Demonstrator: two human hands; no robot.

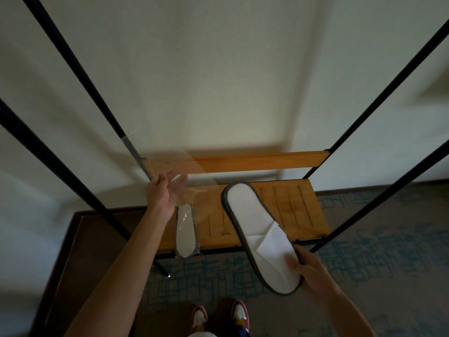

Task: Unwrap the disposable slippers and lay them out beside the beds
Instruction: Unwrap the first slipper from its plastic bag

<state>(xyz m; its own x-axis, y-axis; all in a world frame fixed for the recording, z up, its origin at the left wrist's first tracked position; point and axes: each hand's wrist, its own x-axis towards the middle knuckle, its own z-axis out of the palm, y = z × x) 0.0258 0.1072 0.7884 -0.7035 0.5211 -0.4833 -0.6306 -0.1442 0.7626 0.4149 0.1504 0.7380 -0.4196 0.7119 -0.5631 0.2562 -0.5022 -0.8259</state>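
Nearest the camera, two red-and-white shoes [220,317] are standing on the grey carpet with a blue line pattern [364,251], in front of the slatted orange wooden shelf [298,210]. The right hand [309,269] is gripping the toe end of a flat white disposable slipper with a dark grey edge [257,229], thumb lying on top; the slipper is slanting above the shelf's front edge, heel toward the wall. On the left part of the shelf, a second white slipper sealed in a clear plastic sleeve [185,231] is lying lengthwise, its near end overhanging the front edge. Above the shelf's back left corner, the left hand [161,192] is pinching an empty transparent plastic wrapper [192,171]. Black metal frame poles [80,69] are rising from the shelf's corners. Behind the shelf, a white wall [230,81] is filling the view.
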